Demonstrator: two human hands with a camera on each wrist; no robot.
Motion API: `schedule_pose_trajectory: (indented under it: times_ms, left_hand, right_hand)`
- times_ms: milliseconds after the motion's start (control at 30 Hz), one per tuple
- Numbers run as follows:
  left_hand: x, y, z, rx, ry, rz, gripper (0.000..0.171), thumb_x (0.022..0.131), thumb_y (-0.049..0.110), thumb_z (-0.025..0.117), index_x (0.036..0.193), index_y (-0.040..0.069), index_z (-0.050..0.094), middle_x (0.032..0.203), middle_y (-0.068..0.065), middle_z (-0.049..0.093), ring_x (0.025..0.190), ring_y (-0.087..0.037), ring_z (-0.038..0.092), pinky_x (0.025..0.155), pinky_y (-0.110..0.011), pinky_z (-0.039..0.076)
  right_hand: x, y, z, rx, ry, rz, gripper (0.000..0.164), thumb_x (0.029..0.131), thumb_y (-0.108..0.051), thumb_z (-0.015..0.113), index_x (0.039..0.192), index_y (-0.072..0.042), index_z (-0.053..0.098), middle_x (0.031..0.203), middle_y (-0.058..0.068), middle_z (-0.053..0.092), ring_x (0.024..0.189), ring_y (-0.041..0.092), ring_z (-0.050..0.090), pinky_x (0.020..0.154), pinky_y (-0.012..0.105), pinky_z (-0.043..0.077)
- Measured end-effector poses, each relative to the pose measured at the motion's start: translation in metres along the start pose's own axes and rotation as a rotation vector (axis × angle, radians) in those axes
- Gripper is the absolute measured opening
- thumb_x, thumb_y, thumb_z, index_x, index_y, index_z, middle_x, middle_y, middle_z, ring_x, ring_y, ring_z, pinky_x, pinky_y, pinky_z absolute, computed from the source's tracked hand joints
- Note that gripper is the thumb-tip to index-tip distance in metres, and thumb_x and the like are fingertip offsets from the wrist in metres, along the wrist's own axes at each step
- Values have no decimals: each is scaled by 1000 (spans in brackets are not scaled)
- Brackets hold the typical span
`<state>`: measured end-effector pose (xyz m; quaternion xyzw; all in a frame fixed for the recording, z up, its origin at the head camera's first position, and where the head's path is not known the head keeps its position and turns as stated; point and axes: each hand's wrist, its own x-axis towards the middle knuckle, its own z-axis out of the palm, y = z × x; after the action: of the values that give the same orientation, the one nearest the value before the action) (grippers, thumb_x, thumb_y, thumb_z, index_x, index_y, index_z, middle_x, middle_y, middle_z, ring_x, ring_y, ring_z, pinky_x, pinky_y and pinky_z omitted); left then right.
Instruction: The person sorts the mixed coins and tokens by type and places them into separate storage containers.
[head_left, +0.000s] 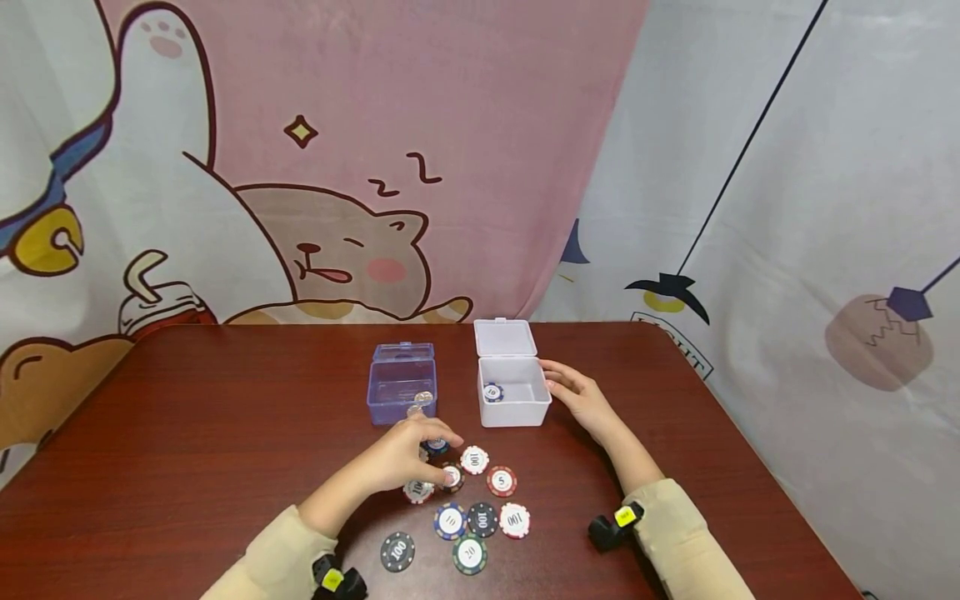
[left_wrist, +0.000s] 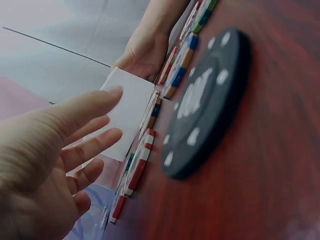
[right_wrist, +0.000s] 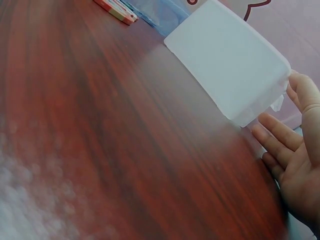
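My left hand [head_left: 401, 454] hovers low over a cluster of poker chips, its fingers loosely spread and holding nothing in the left wrist view [left_wrist: 45, 145]. Under it lie a blue chip [head_left: 437, 445] and a red-edged white chip [head_left: 418, 492], both partly hidden. My right hand [head_left: 588, 404] rests its straight fingers against the right side of an open white plastic box [head_left: 513, 415], which has one blue-and-white chip [head_left: 492, 392] inside. Left of it stands an open clear blue box [head_left: 384, 412] with a couple of chips [head_left: 423, 398] at its right side.
Toward me lie a black 100 chip [head_left: 397, 552], a green 20 chip [head_left: 469, 554], a blue 10 chip [head_left: 450, 522], a red 5 chip [head_left: 502, 481] and several others. A printed cloth [head_left: 487, 125] hangs behind the brown table [head_left: 225, 433].
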<state>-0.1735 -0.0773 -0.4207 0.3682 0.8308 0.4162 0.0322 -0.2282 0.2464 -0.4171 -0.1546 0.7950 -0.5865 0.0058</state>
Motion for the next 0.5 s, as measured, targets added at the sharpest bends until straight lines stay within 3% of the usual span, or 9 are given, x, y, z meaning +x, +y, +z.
schedule_pose_trajectory:
  times_ms: [100,233,500]
  left_hand:
    - [-2,-2,1,-6,-17,13,41,69,17,86,106,7,72,102,3,68,100,-17,56,104,-49,29]
    - [-6,-4,3,30,-37,9,41,68,21,87,105,10,73,102,6,67,96,-14,53,85,-35,41]
    - [-7,-10,6,53,-57,13,41,67,21,86,105,11,74,103,7,65,98,-13,52,86,-33,40]
  right_hand:
    - [0,0,0,1,-1,2,41,96,-6,55,137,3,49,127,27,55,118,38,50,96,41,41]
    - [0,1,0,3,2,-3,41,96,-6,55,136,4,48,126,28,55,117,39,51,93,34,42]
    - [0,0,0,16,-3,4,42,97,-7,55,137,2,48,128,28,54,119,38,49,98,49,38]
